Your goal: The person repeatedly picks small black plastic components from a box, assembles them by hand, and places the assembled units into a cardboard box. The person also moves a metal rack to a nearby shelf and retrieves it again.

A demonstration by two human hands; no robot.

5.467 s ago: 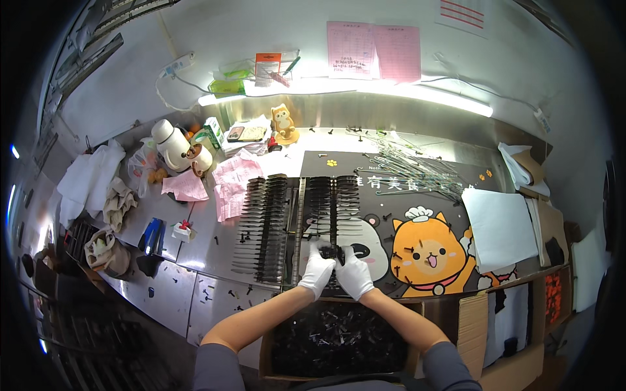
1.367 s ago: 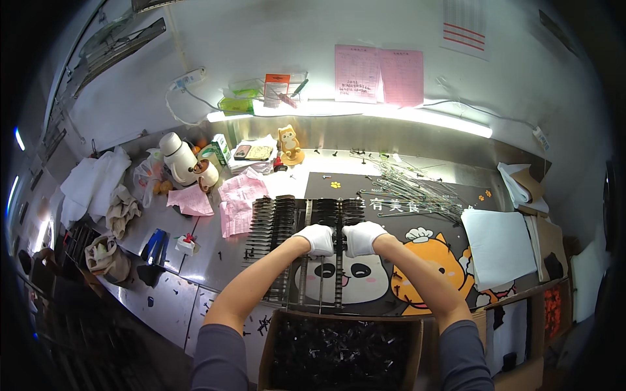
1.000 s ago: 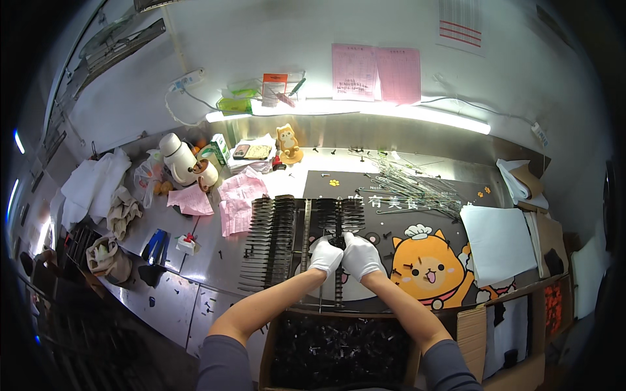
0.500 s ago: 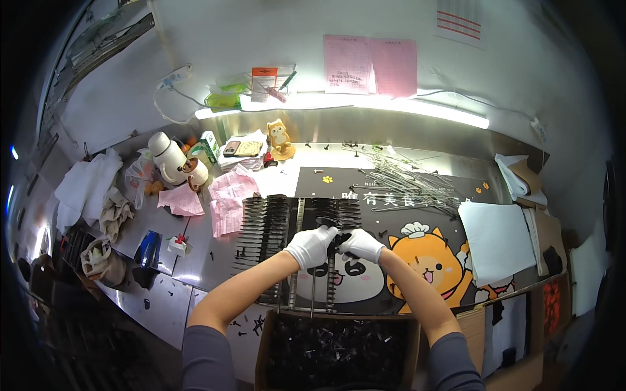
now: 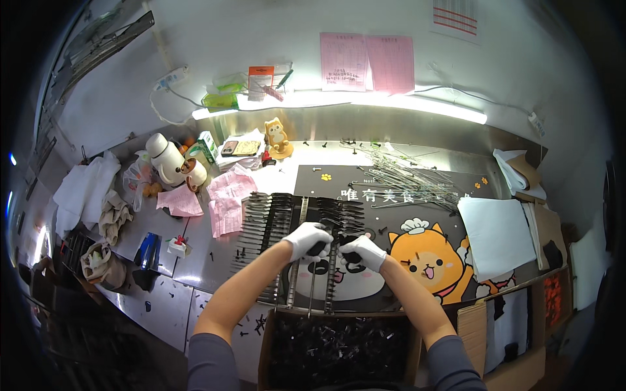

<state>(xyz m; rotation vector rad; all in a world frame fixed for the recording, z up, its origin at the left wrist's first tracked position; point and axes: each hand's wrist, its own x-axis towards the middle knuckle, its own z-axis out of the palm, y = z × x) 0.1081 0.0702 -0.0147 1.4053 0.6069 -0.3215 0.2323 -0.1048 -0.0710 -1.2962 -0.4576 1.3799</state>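
Observation:
My left hand point(image 5: 308, 240), in a white glove, is closed around some small black plastic pieces point(image 5: 317, 248). Just across from it, my gloved right hand point(image 5: 366, 252) pinches more small black pieces point(image 5: 352, 257). Both hands hover over a metal rack with upright rails point(image 5: 292, 287), and a narrow gap separates them. Long rows of dark, flat-ended black parts point(image 5: 257, 225) stick out along the rack's left side. A shorter row of the same parts point(image 5: 349, 214) lies beyond my right hand. The exact shape of the held pieces is hidden by my fingers.
A cardboard box point(image 5: 265, 348) full of small black pieces stands before me. Thin metal rods point(image 5: 411, 174) lie piled at the back of the cartoon-printed mat point(image 5: 385, 293). White paper point(image 5: 495, 238) sits at right; pink sheets point(image 5: 227, 195), a white flask point(image 5: 166, 156) and a cup point(image 5: 195, 173) at left.
My hands were together over the rack and have moved apart, the left one leftward and the right one slightly right. Black pieces show in both hands.

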